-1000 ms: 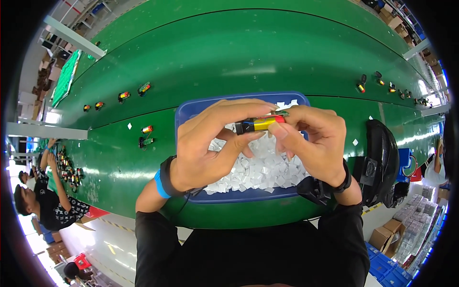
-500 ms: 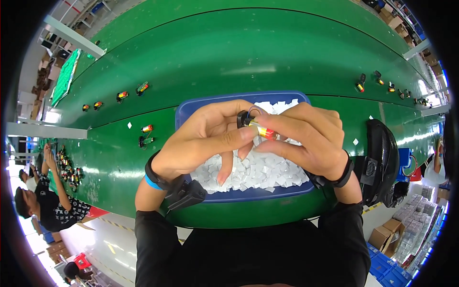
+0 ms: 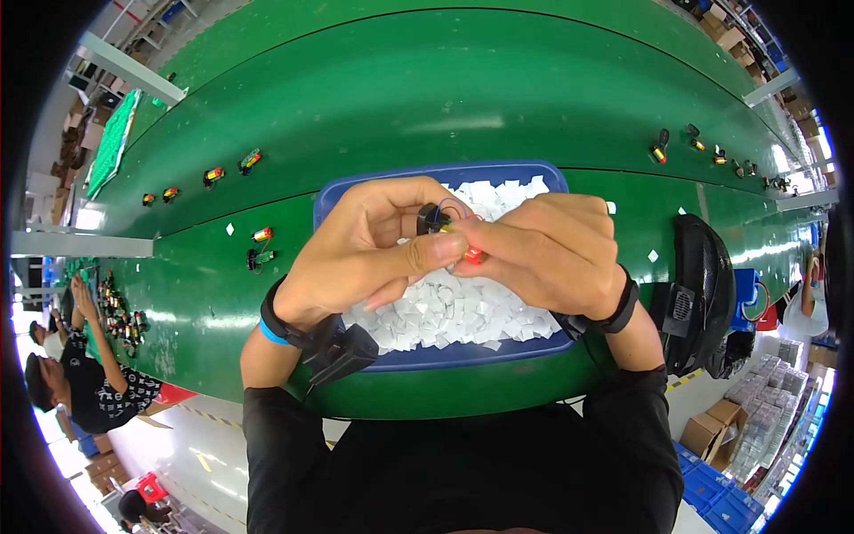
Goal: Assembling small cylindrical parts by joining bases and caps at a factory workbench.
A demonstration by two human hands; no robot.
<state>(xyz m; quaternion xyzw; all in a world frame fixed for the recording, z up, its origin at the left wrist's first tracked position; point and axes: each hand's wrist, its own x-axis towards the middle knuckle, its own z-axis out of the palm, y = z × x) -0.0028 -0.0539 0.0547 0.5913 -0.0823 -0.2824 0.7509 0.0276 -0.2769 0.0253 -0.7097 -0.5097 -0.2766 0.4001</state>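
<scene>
Both hands meet above a blue tray [image 3: 449,359] filled with small white squares [image 3: 449,311]. Between them is a wired battery [image 3: 474,256], red and yellow, joined to a black round part [image 3: 431,218] by thin looping wires. My left hand [image 3: 365,254] pinches it between thumb and fingers near the black part. The thumb and fingers of my right hand [image 3: 560,254] close on the battery's red end and cover most of its body. Whether the right fingers also hold something small cannot be made out.
On the green table [image 3: 445,142], a red battery piece [image 3: 261,235] and a small circuit piece [image 3: 259,258] lie left of the tray. Similar units [image 3: 250,161] are spaced along the far belt. A black bag [image 3: 701,294] sits right; a co-worker [image 3: 93,383] works at left beside a pile.
My right thumb and fingers have moved in over the battery, hiding more of its yellow middle. My left fingers have curled in beneath it. The whole view has shifted slightly.
</scene>
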